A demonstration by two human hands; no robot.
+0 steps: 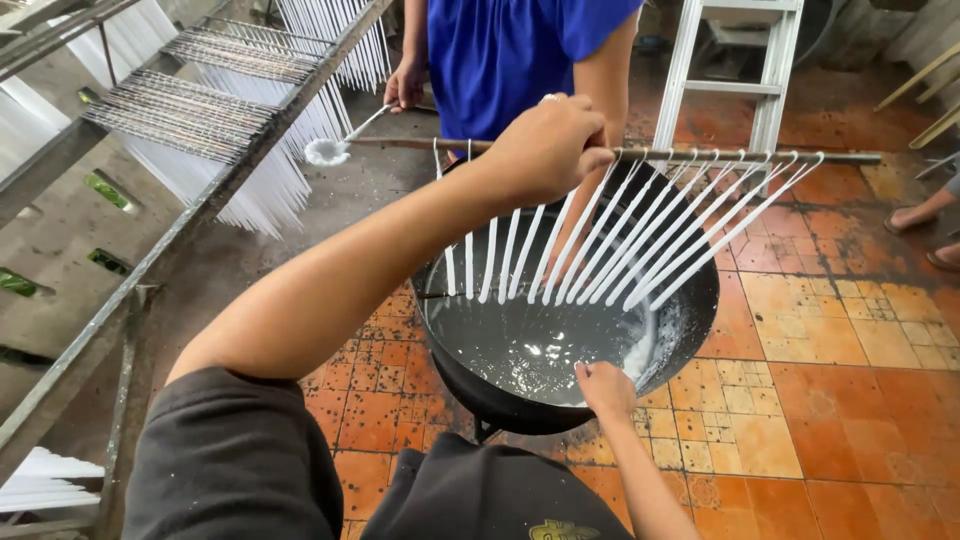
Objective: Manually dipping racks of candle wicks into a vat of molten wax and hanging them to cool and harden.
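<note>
My left hand [545, 148] grips a thin metal rod [820, 157] held level above a large black pan [700, 310] of pale liquid wax [520, 345]. Several white candles [620, 245] hang from the rod on strings, swinging slantwise over the pan. My right hand [604, 385] rests on the pan's near rim, holding nothing I can make out. Across the pan stands a person in a blue shirt [505, 55], whose hand [405, 85] holds a ladle [330, 150] coated in white wax.
A metal rack [190, 215] on the left carries rods with many hanging white candles [250, 190]. A metal ladder [770, 70] stands at the back. Another person's sandalled feet [925, 225] show at the right edge. The floor is orange tile [850, 400].
</note>
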